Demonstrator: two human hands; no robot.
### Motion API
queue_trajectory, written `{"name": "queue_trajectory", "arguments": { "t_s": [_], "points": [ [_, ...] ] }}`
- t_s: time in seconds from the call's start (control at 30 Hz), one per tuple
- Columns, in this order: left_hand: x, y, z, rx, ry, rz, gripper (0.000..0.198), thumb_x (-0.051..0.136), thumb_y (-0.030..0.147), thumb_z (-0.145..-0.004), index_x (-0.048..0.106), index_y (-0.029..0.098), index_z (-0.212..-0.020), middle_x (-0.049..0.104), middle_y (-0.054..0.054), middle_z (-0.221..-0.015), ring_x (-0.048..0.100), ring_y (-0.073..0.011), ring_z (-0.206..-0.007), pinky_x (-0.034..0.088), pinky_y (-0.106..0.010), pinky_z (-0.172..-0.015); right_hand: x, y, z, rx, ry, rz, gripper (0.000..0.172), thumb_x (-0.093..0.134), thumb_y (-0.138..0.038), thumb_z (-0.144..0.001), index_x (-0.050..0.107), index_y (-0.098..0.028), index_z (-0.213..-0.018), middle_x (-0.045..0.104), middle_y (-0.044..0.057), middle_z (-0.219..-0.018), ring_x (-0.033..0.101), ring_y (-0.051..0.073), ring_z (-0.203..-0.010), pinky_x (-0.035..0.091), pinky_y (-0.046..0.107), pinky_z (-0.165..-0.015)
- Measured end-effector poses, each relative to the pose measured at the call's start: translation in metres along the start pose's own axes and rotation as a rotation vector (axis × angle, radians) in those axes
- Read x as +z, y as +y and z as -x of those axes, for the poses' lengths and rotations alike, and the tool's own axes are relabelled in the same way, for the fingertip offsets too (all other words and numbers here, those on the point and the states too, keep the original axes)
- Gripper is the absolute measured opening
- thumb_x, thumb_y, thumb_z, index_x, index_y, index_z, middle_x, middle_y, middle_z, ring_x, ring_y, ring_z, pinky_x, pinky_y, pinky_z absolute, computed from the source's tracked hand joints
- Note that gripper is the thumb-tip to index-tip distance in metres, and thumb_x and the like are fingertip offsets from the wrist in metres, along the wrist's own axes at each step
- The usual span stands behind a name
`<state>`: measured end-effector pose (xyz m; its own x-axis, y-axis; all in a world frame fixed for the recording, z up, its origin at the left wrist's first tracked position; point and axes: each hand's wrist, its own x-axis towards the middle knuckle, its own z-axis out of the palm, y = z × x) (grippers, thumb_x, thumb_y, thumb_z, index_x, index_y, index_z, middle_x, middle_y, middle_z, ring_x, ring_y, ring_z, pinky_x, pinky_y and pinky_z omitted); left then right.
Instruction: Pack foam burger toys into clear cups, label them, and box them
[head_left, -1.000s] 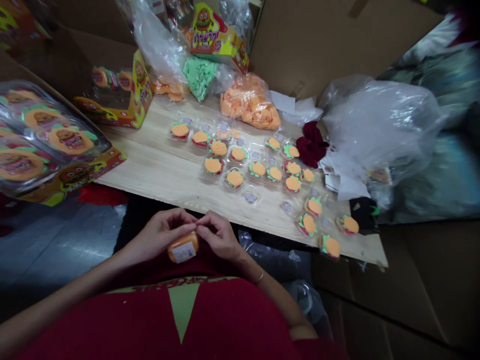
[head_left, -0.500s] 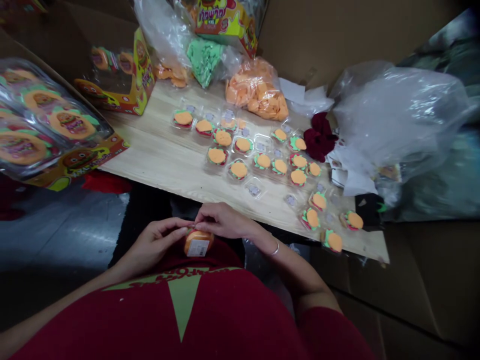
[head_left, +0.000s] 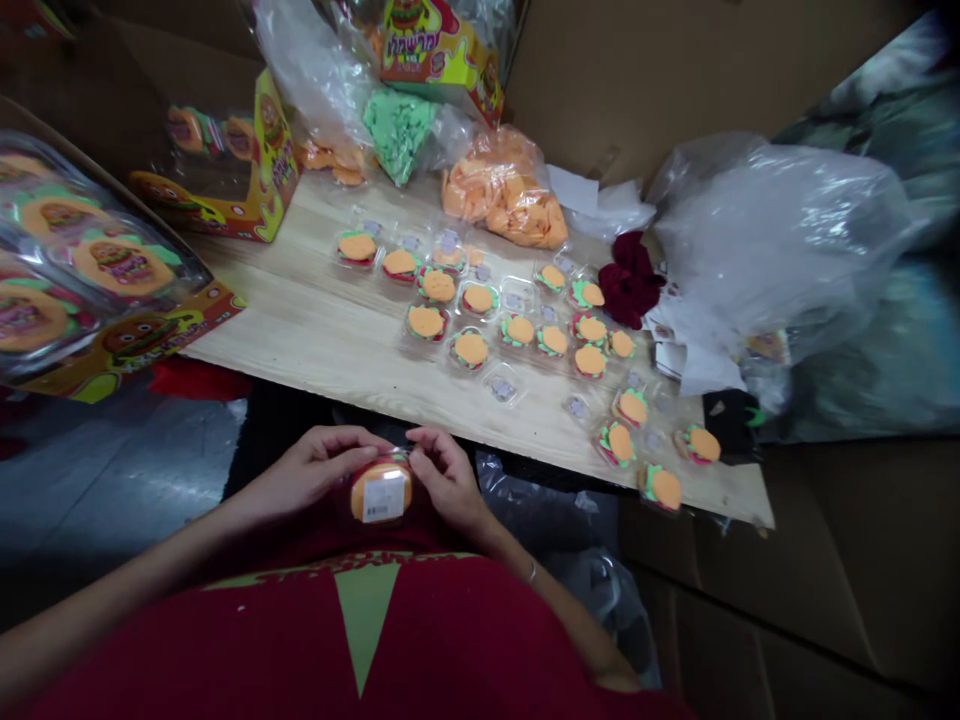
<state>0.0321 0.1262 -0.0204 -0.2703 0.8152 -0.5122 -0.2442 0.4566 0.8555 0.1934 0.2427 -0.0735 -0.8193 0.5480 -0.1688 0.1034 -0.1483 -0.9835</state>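
Observation:
Close to my body, below the table's front edge, I hold a clear plastic pack with a toy-like burger point(head_left: 381, 492) inside; a white barcode label faces up. My left hand point(head_left: 324, 468) grips its upper left side between thumb and fingers. At the upper right corner my right hand point(head_left: 448, 482) pinches the pack with thumb and bent fingers. On the wooden table point(head_left: 300, 320) lie several clear clamshell packs with burger pieces, such as an orange-topped burger point(head_left: 470, 350). An opened clamshell point(head_left: 504, 386) shows a small greyish piece in it.
Behind the packs sit a bag of orange pieces point(head_left: 504, 190) and a bag of green pieces point(head_left: 397, 130). Display boxes with packed burgers point(head_left: 120, 265) stand at the left. A dark red cloth point(head_left: 631, 280) and a large plastic bag point(head_left: 787, 240) lie at the right.
My right hand has moved from over the pack's top edge to its upper right corner, fingers curled. The pack has turned slightly and shifted a little left, its label showing more fully.

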Motion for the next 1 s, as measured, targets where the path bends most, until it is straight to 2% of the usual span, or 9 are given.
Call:
{"name": "queue_trajectory", "arguments": {
  "t_s": [0.07, 0.2, 0.37, 0.47, 0.63, 0.8, 0.87, 0.93, 1.0],
  "points": [
    [0.001, 0.001, 0.004, 0.086, -0.034, -0.120, 0.031, 0.068, 0.048, -0.081, 0.078, 0.022, -0.094, 0.074, -0.007, -0.097, 0.068, -0.0214, -0.085, 0.054, -0.028, -0.075, -0.013, -0.012, -0.003, -0.110, -0.116, 0.113, 0.016, 0.058, -0.032, -0.090, 0.065, -0.018, -0.090, 0.063, 0.001, -0.084, 0.057, 0.012, -0.077, 0.046, 0.026, -0.074],
    [0.001, 0.001, 0.015, 0.254, 0.080, -0.380, 0.027, 0.062, 0.043, -0.085, 0.077, 0.023, -0.094, 0.071, -0.005, -0.092, 0.066, -0.0211, -0.086, 0.052, -0.029, -0.077, -0.038, -0.038, -0.016, -0.207, -0.316, 0.303, 0.019, 0.055, -0.030, -0.093, 0.066, -0.017, -0.085, 0.063, 0.002, -0.081, 0.058, 0.012, -0.076, 0.046, 0.026, -0.074],
    [0.002, 0.000, 0.024, 0.291, 0.060, -0.449, 0.028, 0.054, 0.039, -0.090, 0.074, 0.021, -0.098, 0.069, -0.003, -0.086, 0.065, -0.0187, -0.080, 0.051, -0.027, -0.074, -0.036, -0.053, -0.034, -0.331, -0.583, 0.438, 0.017, 0.055, -0.029, -0.096, 0.065, -0.018, -0.089, 0.064, 0.004, -0.086, 0.058, 0.013, -0.081, 0.047, 0.027, -0.077],
    [0.004, 0.002, 0.026, 0.298, 0.057, -0.415, 0.026, 0.054, 0.036, -0.090, 0.074, 0.020, -0.095, 0.070, -0.003, -0.085, 0.066, -0.0181, -0.079, 0.051, -0.025, -0.071, -0.028, -0.055, -0.037, -0.383, -0.611, 0.494, 0.017, 0.053, -0.027, -0.096, 0.063, -0.017, -0.086, 0.063, 0.004, -0.084, 0.057, 0.013, -0.079, 0.046, 0.026, -0.073],
    [0.007, 0.002, 0.022, 0.344, 0.068, -0.435, 0.024, 0.055, 0.034, -0.090, 0.075, 0.020, -0.091, 0.070, -0.003, -0.080, 0.065, -0.0175, -0.073, 0.050, -0.024, -0.066, -0.022, -0.052, -0.028, -0.373, -0.478, 0.561, 0.015, 0.052, -0.023, -0.093, 0.059, -0.019, -0.080, 0.059, 0.003, -0.081, 0.053, 0.013, -0.075, 0.044, 0.027, -0.070],
    [0.002, -0.003, 0.017, 0.484, 0.103, -0.551, 0.024, 0.054, 0.032, -0.091, 0.076, 0.022, -0.095, 0.068, -0.003, -0.077, 0.063, -0.0175, -0.070, 0.049, -0.024, -0.064, -0.019, -0.035, -0.014, -0.147, -0.250, 0.300, 0.020, 0.063, -0.038, -0.087, 0.062, -0.020, -0.079, 0.058, 0.001, -0.077, 0.053, 0.014, -0.073, 0.045, 0.029, -0.072],
    [0.001, -0.001, 0.018, 0.575, 0.096, -0.599, 0.026, 0.054, 0.030, -0.091, 0.075, 0.023, -0.103, 0.069, -0.005, -0.079, 0.063, -0.0187, -0.071, 0.050, -0.026, -0.064, -0.018, -0.025, -0.010, 0.026, -0.172, 0.040, 0.036, 0.069, -0.054, -0.080, 0.063, -0.020, -0.091, 0.061, 0.002, -0.085, 0.057, 0.015, -0.079, 0.048, 0.030, -0.074],
    [0.004, 0.002, 0.021, 0.651, 0.063, -0.628, 0.026, 0.058, 0.029, -0.089, 0.076, 0.025, -0.107, 0.072, -0.007, -0.084, 0.064, -0.0209, -0.073, 0.052, -0.030, -0.068, -0.017, -0.015, -0.009, 0.223, -0.203, -0.245, 0.057, 0.059, -0.071, -0.080, 0.062, -0.020, -0.103, 0.064, 0.006, -0.097, 0.061, 0.017, -0.087, 0.050, 0.031, -0.078],
    [0.011, 0.006, 0.030, 0.671, 0.033, -0.604, 0.023, 0.062, 0.032, -0.089, 0.077, 0.030, -0.106, 0.075, -0.007, -0.090, 0.066, -0.0239, -0.083, 0.053, -0.035, -0.080, -0.016, -0.009, -0.012, 0.425, -0.334, -0.456, 0.067, 0.041, -0.079, -0.085, 0.063, -0.017, -0.102, 0.066, 0.008, -0.099, 0.063, 0.017, -0.088, 0.052, 0.032, -0.080]
  ]
}}
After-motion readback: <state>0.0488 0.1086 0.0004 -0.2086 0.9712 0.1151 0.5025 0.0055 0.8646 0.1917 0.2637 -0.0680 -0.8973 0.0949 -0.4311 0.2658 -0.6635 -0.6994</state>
